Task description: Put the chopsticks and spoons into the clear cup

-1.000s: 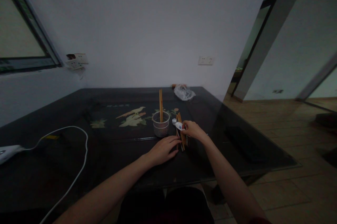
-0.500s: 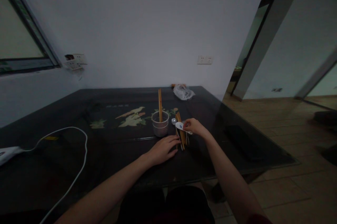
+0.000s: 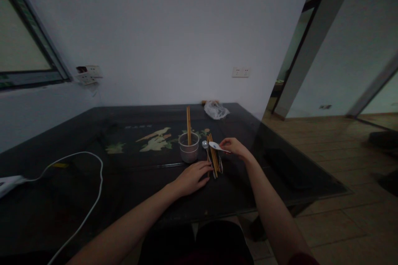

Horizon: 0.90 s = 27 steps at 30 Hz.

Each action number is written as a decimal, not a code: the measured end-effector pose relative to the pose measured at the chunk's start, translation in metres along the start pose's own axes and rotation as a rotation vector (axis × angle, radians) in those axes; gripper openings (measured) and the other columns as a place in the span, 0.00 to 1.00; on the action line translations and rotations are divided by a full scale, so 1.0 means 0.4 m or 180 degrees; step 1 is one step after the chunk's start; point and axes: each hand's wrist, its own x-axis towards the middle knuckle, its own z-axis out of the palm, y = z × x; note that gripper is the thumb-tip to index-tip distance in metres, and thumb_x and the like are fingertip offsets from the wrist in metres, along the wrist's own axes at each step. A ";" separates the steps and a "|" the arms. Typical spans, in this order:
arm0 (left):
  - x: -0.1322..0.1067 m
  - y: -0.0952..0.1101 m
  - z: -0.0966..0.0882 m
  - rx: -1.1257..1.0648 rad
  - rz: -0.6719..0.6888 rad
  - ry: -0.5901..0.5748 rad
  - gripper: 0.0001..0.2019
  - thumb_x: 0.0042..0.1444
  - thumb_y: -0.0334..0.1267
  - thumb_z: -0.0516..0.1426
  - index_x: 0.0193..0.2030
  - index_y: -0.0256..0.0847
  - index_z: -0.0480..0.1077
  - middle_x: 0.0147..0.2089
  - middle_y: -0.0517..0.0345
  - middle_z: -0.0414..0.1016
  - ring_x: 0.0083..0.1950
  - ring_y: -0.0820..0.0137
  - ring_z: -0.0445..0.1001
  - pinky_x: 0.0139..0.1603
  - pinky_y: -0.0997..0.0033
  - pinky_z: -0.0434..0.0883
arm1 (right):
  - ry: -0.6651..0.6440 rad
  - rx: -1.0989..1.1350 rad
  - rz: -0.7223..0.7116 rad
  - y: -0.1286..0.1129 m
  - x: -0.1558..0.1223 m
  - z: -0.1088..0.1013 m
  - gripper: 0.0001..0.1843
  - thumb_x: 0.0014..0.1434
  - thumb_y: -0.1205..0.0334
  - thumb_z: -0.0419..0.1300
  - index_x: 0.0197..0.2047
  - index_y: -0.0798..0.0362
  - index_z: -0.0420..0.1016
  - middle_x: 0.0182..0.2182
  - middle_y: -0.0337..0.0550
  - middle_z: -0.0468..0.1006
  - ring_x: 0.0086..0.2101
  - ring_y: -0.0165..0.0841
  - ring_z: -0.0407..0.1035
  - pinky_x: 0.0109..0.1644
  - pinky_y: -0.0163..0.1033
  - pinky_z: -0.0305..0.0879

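Note:
My right hand pinches the handle of a white soup spoon, raised just over a bundle of chopsticks. Those wooden chopsticks lie side by side on the dark table, pointing away from me. To their left is a metal spoon, its round bowl at the far end. My left hand rests on the table with fingers stretched out, the fingertips touching the near ends of the metal spoon and chopsticks. Left of these stands a clear plastic cup with a pair of chopsticks upright in it.
A crumpled clear plastic bag lies at the table's far edge by the wall. On the left, a white cable curves across the table from a white power strip. A dark flat object lies on the right.
My right hand has shifted slightly to the right with the soup spoon, whose bowl is now turned more level and sits farther from me. My left hand stays in place.

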 end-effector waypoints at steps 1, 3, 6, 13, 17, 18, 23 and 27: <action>0.000 -0.001 0.001 -0.0001 -0.0003 -0.0003 0.17 0.59 0.35 0.52 0.56 0.44 0.63 0.63 0.52 0.61 0.64 0.66 0.59 0.64 0.60 0.59 | 0.0087 0.0028 0.0021 0.003 0.003 -0.003 0.06 0.48 0.69 0.59 0.32 0.59 0.74 0.15 0.34 0.69 0.18 0.25 0.61 0.22 0.29 0.57; 0.000 -0.004 0.003 0.0001 -0.0015 -0.0014 0.18 0.58 0.35 0.52 0.56 0.44 0.63 0.63 0.52 0.61 0.64 0.66 0.59 0.64 0.60 0.59 | 0.0297 -0.0011 0.0076 0.009 0.011 -0.009 0.06 0.48 0.70 0.58 0.32 0.59 0.74 0.15 0.34 0.69 0.17 0.25 0.61 0.22 0.29 0.57; 0.001 -0.008 0.007 0.0004 -0.0030 -0.0041 0.19 0.58 0.34 0.53 0.57 0.44 0.62 0.63 0.52 0.61 0.64 0.66 0.59 0.64 0.61 0.59 | 0.0697 -0.0333 0.0170 0.021 0.025 -0.017 0.08 0.49 0.72 0.57 0.33 0.58 0.75 0.18 0.36 0.71 0.18 0.24 0.62 0.23 0.29 0.58; 0.002 -0.007 0.006 -0.0019 -0.0012 -0.0053 0.18 0.58 0.34 0.53 0.56 0.43 0.63 0.63 0.52 0.61 0.64 0.66 0.58 0.64 0.60 0.59 | 0.1238 -0.1182 0.0146 0.050 0.045 -0.018 0.11 0.49 0.73 0.55 0.34 0.55 0.77 0.24 0.40 0.76 0.24 0.27 0.68 0.28 0.29 0.57; 0.003 -0.005 0.004 -0.0034 -0.0015 -0.0026 0.18 0.58 0.35 0.53 0.56 0.43 0.63 0.63 0.52 0.62 0.64 0.66 0.58 0.64 0.60 0.59 | 0.1251 -0.1405 0.0150 0.054 0.047 -0.012 0.11 0.49 0.72 0.56 0.34 0.54 0.78 0.27 0.42 0.78 0.27 0.29 0.69 0.29 0.30 0.57; 0.003 -0.004 0.004 -0.0035 -0.0010 -0.0022 0.18 0.58 0.35 0.53 0.55 0.43 0.63 0.62 0.52 0.62 0.64 0.66 0.59 0.64 0.60 0.59 | 0.1249 -0.1456 0.0166 0.054 0.047 -0.011 0.11 0.49 0.72 0.56 0.34 0.54 0.78 0.27 0.42 0.78 0.28 0.29 0.69 0.30 0.30 0.57; 0.005 -0.002 0.002 0.0004 -0.0010 -0.0063 0.17 0.58 0.34 0.52 0.55 0.43 0.63 0.62 0.52 0.62 0.64 0.66 0.59 0.64 0.59 0.59 | 0.1228 -0.1529 0.0149 0.055 0.047 -0.011 0.10 0.49 0.71 0.57 0.33 0.53 0.78 0.29 0.42 0.78 0.29 0.29 0.70 0.31 0.30 0.58; 0.005 0.001 0.001 0.0018 -0.0039 -0.0059 0.17 0.59 0.35 0.52 0.55 0.43 0.64 0.62 0.52 0.62 0.64 0.66 0.59 0.64 0.59 0.59 | 0.1164 -0.1486 0.0162 0.055 0.047 -0.010 0.10 0.50 0.71 0.56 0.33 0.53 0.78 0.30 0.43 0.78 0.30 0.29 0.70 0.32 0.30 0.59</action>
